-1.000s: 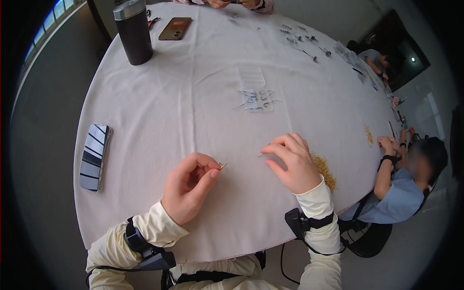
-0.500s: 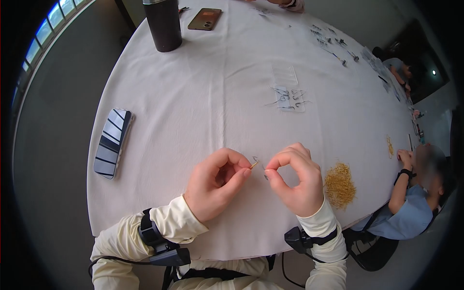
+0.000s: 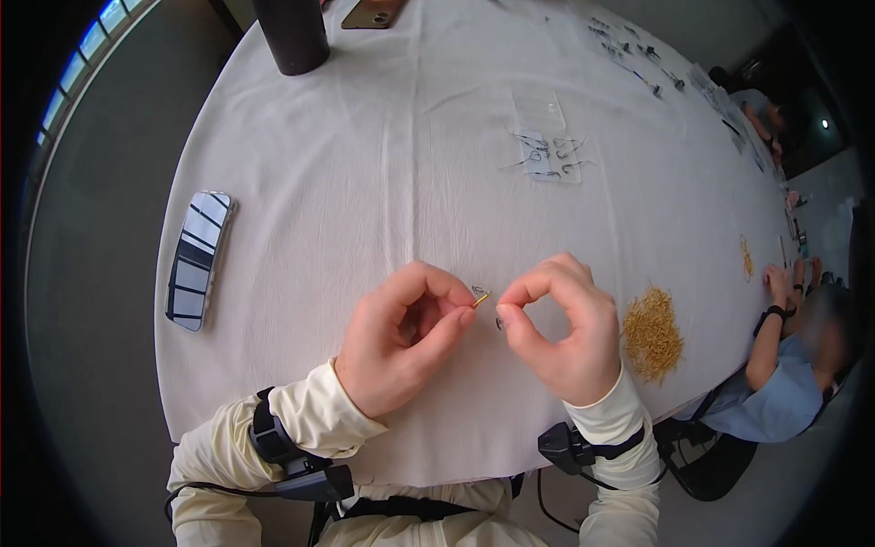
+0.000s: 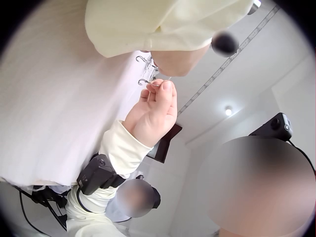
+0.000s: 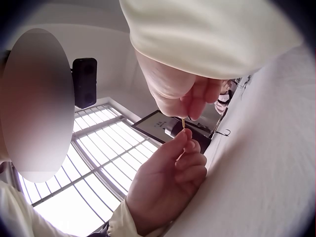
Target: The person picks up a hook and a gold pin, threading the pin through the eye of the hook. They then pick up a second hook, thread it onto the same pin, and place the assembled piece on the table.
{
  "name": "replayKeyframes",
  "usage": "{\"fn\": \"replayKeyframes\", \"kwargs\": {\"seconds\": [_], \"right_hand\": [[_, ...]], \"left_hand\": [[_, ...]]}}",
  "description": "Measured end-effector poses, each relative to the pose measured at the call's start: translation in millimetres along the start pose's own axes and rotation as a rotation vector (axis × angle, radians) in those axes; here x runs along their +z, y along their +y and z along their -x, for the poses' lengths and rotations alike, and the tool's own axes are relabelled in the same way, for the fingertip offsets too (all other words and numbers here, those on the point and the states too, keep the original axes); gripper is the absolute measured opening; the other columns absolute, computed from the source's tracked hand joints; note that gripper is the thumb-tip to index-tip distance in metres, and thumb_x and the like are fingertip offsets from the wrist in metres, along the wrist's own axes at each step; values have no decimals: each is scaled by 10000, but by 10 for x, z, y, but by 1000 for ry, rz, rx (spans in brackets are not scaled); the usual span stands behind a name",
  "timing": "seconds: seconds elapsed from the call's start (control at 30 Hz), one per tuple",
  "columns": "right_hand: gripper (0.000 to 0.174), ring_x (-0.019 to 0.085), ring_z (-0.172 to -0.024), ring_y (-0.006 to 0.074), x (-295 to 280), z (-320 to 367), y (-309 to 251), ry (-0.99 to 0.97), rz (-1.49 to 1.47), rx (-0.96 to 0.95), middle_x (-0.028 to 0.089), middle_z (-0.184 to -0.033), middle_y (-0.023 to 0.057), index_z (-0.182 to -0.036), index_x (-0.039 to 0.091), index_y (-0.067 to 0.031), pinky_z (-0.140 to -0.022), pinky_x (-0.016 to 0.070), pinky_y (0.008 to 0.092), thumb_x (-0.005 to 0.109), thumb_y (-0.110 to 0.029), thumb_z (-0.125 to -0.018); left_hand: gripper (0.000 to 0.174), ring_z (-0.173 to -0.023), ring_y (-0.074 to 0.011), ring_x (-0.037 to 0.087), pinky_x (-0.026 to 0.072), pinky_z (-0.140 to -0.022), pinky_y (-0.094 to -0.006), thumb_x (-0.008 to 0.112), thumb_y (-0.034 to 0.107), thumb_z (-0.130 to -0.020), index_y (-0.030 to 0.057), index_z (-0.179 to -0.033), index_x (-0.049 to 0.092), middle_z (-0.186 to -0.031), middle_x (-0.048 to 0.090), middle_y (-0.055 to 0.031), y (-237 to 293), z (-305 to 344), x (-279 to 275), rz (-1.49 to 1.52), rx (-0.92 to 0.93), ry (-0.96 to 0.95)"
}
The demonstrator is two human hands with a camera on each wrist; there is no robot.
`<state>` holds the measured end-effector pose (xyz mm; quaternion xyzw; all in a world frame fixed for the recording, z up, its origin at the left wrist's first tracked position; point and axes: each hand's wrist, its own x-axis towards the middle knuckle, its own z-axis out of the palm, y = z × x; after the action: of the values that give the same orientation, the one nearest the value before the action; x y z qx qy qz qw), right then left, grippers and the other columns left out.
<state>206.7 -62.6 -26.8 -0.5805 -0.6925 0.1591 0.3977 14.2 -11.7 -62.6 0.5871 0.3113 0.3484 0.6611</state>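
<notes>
Near edge of the counter [image 3: 383,182], just in front of the person:
- Left grip [image 3: 401,342] is pinching a gold pin [image 3: 480,299] between thumb and forefinger, with the tip sticking out toward the other hand. The short hold is likely keeping the tip steady for aiming.
- Right grip [image 3: 565,333] is pinching a wire hook [image 3: 499,322] between thumb and forefinger, the other fingers curled clear. The hook is too small to read in detail.
- Both hands are hovering just above the cloth, fingertips nearly touching and the pin tip meeting the right fingertips. It looks like the two pieces are being fitted together.
- A loose hook [image 3: 478,290] is lying on the cloth just beyond the fingertips.

Farther out:
- A pile of gold pins [image 3: 653,333] is sitting near the right edge, within easy reach of the right hand.
- A phone [image 3: 196,260] is lying near the left edge.
- A clear packet of hooks [image 3: 551,159] is lying mid-counter.
- A dark tumbler [image 3: 290,36] is standing at the far edge.

Change: a second ago the hands were well apart, the right one down on the cloth beside the pile. Half a second ago they were already meeting, and now they are sitting slightly closer together.
</notes>
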Motion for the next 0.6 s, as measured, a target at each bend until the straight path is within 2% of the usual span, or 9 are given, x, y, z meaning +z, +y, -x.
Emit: {"fn": "replayKeyframes", "kwargs": {"seconds": [0.2, 0.23, 0.3, 0.37, 0.6], "right_hand": [[105, 606, -743, 172, 7, 15, 14, 9, -27, 30, 661, -766, -9, -820, 665, -88, -778, 432, 306, 741, -35, -771], [87, 605, -751, 155, 12, 26, 21, -7, -125, 104, 666, -776, -1, -843, 670, -74, -781, 431, 295, 735, -41, -795], [73, 605, -759, 137, 7, 35, 28, -23, -223, 180, 670, -787, 6, -866, 675, -61, -783, 429, 284, 728, -47, -819], [68, 602, -788, 101, -18, 38, 22, -97, -569, 381, 683, -822, 13, -915, 673, -29, -798, 417, 263, 700, -74, -871], [85, 603, -814, 79, -98, 17, 43, -278, -679, 486, 689, -837, 8, -947, 672, -28, -819, 396, 249, 667, -103, -906]], "left_hand": [[49, -636, 3, 397, 329, -555, -179, 624, 30, -939, 24, -974, 591, -775, 545, 59, 15, 5, -6, -46, 6, -13], [49, -636, 3, 397, 329, -555, -179, 624, 30, -939, 24, -974, 591, -775, 545, 59, 32, 6, -7, -46, 5, -13], [57, -765, -30, 455, 379, -677, -203, 604, 65, -970, 30, -988, 562, -889, 547, 30, 75, 6, -4, 3, -29, -18], [64, -786, -36, 464, 387, -699, -206, 598, 73, -975, 32, -999, 556, -910, 549, 23, 75, 2, 15, 37, -6, 5], [77, -834, -54, 501, 419, -754, -216, 602, 62, -972, 32, -1020, 550, -953, 563, 5, 57, 0, -1, 105, 0, -1]]}}
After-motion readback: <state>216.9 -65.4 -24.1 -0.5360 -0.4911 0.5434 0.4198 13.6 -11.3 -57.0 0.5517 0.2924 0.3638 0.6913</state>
